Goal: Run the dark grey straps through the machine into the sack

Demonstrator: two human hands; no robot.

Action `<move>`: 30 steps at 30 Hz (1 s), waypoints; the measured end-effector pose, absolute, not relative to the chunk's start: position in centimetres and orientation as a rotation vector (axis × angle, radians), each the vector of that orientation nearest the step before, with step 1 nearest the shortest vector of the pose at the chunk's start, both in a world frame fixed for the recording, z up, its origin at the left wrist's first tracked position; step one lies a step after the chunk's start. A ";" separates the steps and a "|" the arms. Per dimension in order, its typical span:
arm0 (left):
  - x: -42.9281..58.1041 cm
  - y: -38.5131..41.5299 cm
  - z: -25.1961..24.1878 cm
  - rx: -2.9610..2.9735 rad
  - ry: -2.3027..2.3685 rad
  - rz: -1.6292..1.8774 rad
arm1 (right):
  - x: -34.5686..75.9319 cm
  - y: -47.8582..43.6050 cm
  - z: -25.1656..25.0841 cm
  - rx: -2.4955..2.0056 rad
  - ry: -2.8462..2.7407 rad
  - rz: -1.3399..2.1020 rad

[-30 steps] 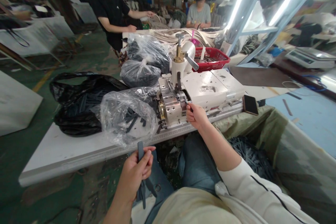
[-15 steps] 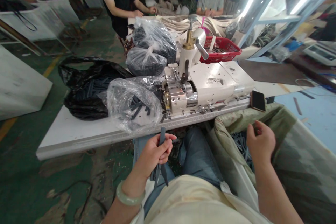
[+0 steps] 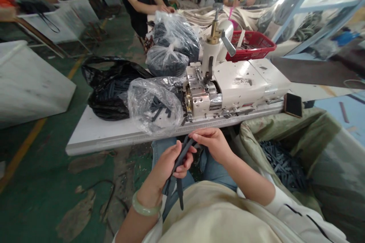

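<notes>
Several dark grey strips lie in my left hand, which is closed around them above my lap. My right hand meets it from the right, thumb and fingers pinching the upper ends of the strips. Just beyond both hands stands a white machine with a metal head and a lever on its post. Left of its head an open clear plastic bag lies on the table with more dark strips. A black plastic bag beside it is also filled with strips.
To my right, a cloth-lined bin holds many dark strips. A phone rests at the table edge. Tied clear bags and a red basket stand behind. Two people work at the back. A white bin stands left.
My right hand has moved left from over the cloth-lined bin to the strips in my left hand and now pinches them. The view has shifted slightly, so the table appears farther right.
</notes>
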State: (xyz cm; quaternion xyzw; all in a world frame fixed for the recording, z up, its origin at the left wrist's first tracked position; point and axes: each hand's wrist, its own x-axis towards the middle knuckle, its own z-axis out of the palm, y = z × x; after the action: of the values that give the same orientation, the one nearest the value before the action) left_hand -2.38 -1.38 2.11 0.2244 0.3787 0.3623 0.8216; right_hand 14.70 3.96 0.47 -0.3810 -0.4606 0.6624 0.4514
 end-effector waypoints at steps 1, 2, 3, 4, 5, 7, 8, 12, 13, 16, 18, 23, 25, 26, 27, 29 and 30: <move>-2.6 -1.3 2.0 0.458 0.795 0.777 | 14.9 4.0 0.4 -0.991 -1.021 1.670; -2.7 -1.2 1.9 0.449 0.790 0.780 | 15.2 4.0 0.3 -1.036 -0.911 1.700; -2.7 -1.1 1.7 0.446 0.786 0.780 | 15.5 4.1 0.4 -1.068 -0.818 1.726; -2.7 -1.0 1.6 0.445 0.787 0.780 | 15.7 4.2 0.5 -1.086 -0.747 1.740; -2.7 -0.9 1.4 0.446 0.789 0.781 | 16.0 4.2 0.6 -1.092 -0.697 1.742; -2.6 -0.7 1.3 0.451 0.789 0.792 | 16.6 4.3 0.9 -1.094 -0.644 1.727; -2.6 -0.7 1.3 0.453 0.788 0.796 | 16.8 4.3 0.9 -1.092 -0.627 1.716; -2.7 -0.7 1.5 0.466 0.804 0.791 | 17.5 4.1 0.4 -1.069 -0.643 1.658; -2.8 -0.7 1.6 0.473 0.817 0.785 | 17.6 4.0 0.1 -1.055 -0.685 1.636; -2.9 -0.7 1.7 0.512 0.886 0.782 | 18.2 3.5 -0.2 -0.974 -0.892 1.545; -2.9 -0.7 1.8 0.548 0.953 0.807 | 18.6 3.2 -0.2 -0.892 -1.033 1.504; -2.4 -0.7 2.3 0.628 1.119 0.947 | 19.3 2.6 -0.3 -0.833 -1.137 1.534; -2.3 -0.6 2.4 0.632 1.132 0.968 | 19.4 2.4 -0.8 -0.882 -1.112 1.542; -2.2 -0.6 2.5 0.628 1.131 0.976 | 19.4 2.3 -1.1 -0.906 -1.098 1.542; -2.2 -0.5 2.5 0.622 1.128 0.983 | 19.5 2.3 -1.3 -0.924 -1.082 1.542; -2.3 -0.4 2.5 0.608 1.117 1.001 | 19.5 2.3 -1.8 -0.931 -1.044 1.549; -2.3 -0.4 2.5 0.603 1.110 1.008 | 19.5 2.4 -2.0 -0.929 -1.019 1.557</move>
State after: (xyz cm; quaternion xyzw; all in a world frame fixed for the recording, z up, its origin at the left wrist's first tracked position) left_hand -2.29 -0.36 2.47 0.2697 0.4966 0.4510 0.6908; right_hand 19.53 2.35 -1.95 -0.3850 -0.4225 0.6457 0.5062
